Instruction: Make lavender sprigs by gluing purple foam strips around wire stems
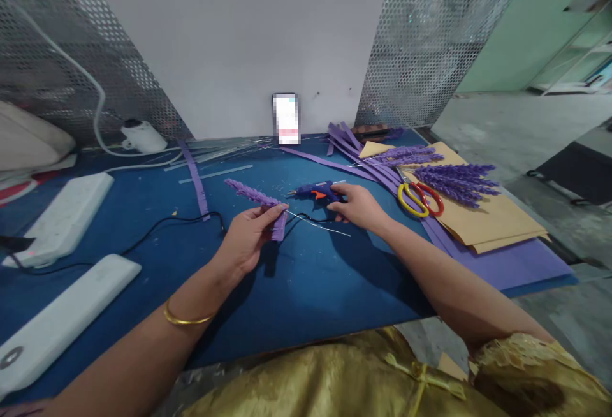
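Note:
Between the thumb and fingers of my left hand (pixel 251 232) is a purple paper lavender stem (pixel 253 195), its ruffled tip pointing up and left. A bare wire sticks out of it to the right, and a fringed end of paper strip hangs below my thumb. My right hand (pixel 358 206) has its fingers closed around the grip of a blue hot glue gun (pixel 313 191) with an orange trigger. The gun's nozzle points left, just beyond the lavender stem and apart from it. I cannot tell whether the gun rests on the table.
Scissors (pixel 421 199) and finished lavender stems (pixel 459 181) lie on brown paper (pixel 497 226) at right, by purple strips (pixel 349 149). A fringed strip (pixel 195 181) lies at left, near white power strips (pixel 71 213). A black cord (pixel 162 229) crosses the blue table. A phone (pixel 286 118) stands behind.

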{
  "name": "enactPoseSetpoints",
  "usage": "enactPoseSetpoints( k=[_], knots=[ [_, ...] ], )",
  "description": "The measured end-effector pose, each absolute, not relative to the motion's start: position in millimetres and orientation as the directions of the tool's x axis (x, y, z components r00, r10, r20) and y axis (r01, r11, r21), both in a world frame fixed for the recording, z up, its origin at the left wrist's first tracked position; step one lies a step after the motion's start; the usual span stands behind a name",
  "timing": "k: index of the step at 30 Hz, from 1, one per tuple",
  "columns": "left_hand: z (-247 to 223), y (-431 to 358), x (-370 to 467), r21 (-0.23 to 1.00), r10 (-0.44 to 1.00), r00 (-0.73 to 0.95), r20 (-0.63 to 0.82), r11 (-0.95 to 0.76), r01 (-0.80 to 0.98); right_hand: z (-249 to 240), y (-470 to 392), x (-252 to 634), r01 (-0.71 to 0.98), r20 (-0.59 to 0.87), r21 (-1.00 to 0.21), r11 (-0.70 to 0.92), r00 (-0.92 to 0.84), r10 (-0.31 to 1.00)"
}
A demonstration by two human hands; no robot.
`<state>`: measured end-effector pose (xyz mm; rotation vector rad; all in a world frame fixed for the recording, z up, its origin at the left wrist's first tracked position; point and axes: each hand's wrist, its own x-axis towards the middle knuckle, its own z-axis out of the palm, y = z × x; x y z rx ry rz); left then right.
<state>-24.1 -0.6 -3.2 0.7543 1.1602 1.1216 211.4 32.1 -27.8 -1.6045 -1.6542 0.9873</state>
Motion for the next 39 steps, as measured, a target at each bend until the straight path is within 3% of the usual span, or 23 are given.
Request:
enactPoseSetpoints(
  k=[5, 9, 11, 14, 15, 17, 20, 26, 31, 39],
  knots=[
    [7, -4, -19, 0.918, 0.95, 0.043, -0.31, 0.311, -0.245, -31, 31, 212, 0.55, -0.111, -0.835, -0.028, -0.118, 0.987],
    [18, -8, -15, 0.923, 0.95, 0.075, -0.302, 0.312, -0.225, -23, 26, 216, 0.827, 0.173, -0.526, 0.201, -0.127, 0.977],
    [22, -9, -13, 0.924, 0.948, 0.094, -0.303, 0.316, -0.214, -14, 23, 215, 0.835, 0.29, -0.495, 0.24, -0.102, 0.952],
    [27, -10, -9, 0.93, 0.942, 0.152, -0.298, 0.323, -0.177, 2, 17, 204, 0.537, 0.262, -0.788, 0.301, -0.15, 0.953],
    [28, -11, -8, 0.934, 0.94, 0.178, -0.292, 0.321, -0.161, 8, 16, 198, 0.374, 0.191, -0.891, 0.257, -0.202, 0.96],
    [29, -11, -4, 0.941, 0.934, 0.227, -0.277, 0.311, -0.13, 17, 13, 186, 0.156, 0.024, -0.984, 0.085, -0.357, 0.934],
    [26, -11, -3, 0.944, 0.925, 0.268, -0.271, 0.309, -0.113, 24, 13, 172, -0.007, -0.054, -0.998, -0.065, -0.465, 0.884],
    [4, -7, -4, 0.901, 0.891, 0.266, -0.368, 0.412, -0.134, 10, 17, 168, -0.193, -0.116, -0.956, -0.22, -0.439, 0.891],
    [-1, -9, 0, 0.841, 0.851, 0.288, -0.439, 0.502, -0.201, 1, 19, 169, -0.249, -0.198, -0.904, -0.348, -0.478, 0.856],
    [-2, -12, -1, 0.825, 0.849, 0.315, -0.423, 0.505, -0.253, 4, 22, 174, -0.256, -0.255, -0.847, -0.466, -0.573, 0.779]
  ],
)
